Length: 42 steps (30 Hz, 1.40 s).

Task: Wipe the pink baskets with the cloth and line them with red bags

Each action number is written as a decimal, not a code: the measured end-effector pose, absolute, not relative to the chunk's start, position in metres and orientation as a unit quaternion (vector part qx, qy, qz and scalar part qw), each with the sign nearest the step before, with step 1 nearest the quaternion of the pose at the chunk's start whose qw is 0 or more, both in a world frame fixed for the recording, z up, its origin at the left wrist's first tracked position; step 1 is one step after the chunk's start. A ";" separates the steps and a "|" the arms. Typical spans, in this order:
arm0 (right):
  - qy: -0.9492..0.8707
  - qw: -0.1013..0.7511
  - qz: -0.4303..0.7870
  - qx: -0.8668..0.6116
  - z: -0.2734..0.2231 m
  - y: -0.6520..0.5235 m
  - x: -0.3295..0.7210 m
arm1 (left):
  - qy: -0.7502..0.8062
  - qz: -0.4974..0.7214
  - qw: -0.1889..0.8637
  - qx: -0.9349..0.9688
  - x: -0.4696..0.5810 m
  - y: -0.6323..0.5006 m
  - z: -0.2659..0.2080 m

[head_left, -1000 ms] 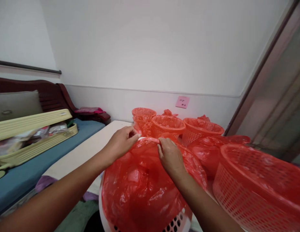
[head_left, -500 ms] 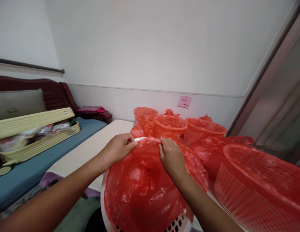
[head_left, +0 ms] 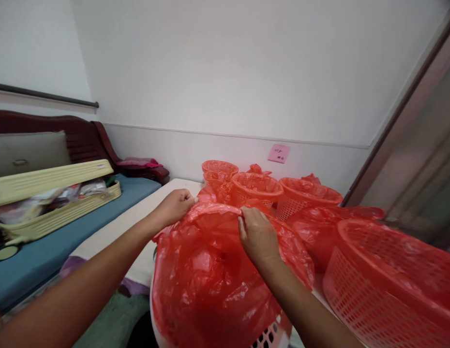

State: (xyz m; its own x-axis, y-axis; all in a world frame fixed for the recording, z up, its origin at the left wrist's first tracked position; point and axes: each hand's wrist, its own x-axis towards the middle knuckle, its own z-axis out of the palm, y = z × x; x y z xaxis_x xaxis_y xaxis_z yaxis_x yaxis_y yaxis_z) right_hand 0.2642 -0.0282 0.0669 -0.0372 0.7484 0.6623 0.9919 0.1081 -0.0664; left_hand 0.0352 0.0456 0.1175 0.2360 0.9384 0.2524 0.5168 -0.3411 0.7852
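Note:
A thin red plastic bag (head_left: 217,275) lines a white basket (head_left: 274,333) with holes in its side, close in front of me. My left hand (head_left: 176,205) pinches the bag's edge at the far left of the rim. With closed fingers, my right hand (head_left: 259,234) grips the bag at the far rim, right of the middle. Between both hands the bag's edge lies folded over the rim, covering the white there. Low on the right, part of the basket's holed wall shows uncovered.
Several red baskets stand behind and to the right, a large one (head_left: 384,280) nearest. Filled-looking red bags (head_left: 319,222) lie among them. An open yellow suitcase (head_left: 61,208) rests on a blue bed (head_left: 138,188) at left. A pink note (head_left: 279,153) is on the wall.
My left hand has moved left and slightly up, drawing the bag's edge over the white rim that showed between my hands. My right hand has stayed nearly in place.

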 end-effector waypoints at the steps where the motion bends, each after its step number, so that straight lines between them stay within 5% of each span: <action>1: -0.688 0.285 -0.214 -0.632 0.067 -0.028 0.264 | 0.499 0.359 0.323 0.720 0.034 0.050 0.115; 12: -0.675 0.268 -0.223 -0.651 0.064 -0.019 0.273 | 0.451 0.330 0.642 0.525 0.016 0.044 0.067; 33: -0.643 0.205 -0.182 -0.715 0.076 0.007 0.279 | 0.506 0.434 0.533 0.521 -0.012 -0.017 0.080; 42: -0.621 0.193 -0.155 -0.744 0.074 0.018 0.293 | 0.422 0.460 0.663 0.413 -0.009 -0.033 0.032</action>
State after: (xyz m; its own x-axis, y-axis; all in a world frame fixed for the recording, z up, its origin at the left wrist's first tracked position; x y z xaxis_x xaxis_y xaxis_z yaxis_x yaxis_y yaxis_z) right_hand 0.2933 0.0181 0.0741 0.1808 0.8636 0.4706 0.9835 -0.1539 -0.0954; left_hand -0.0092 -0.0325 0.0321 0.2206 0.9587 -0.1794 -0.2629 0.2355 0.9356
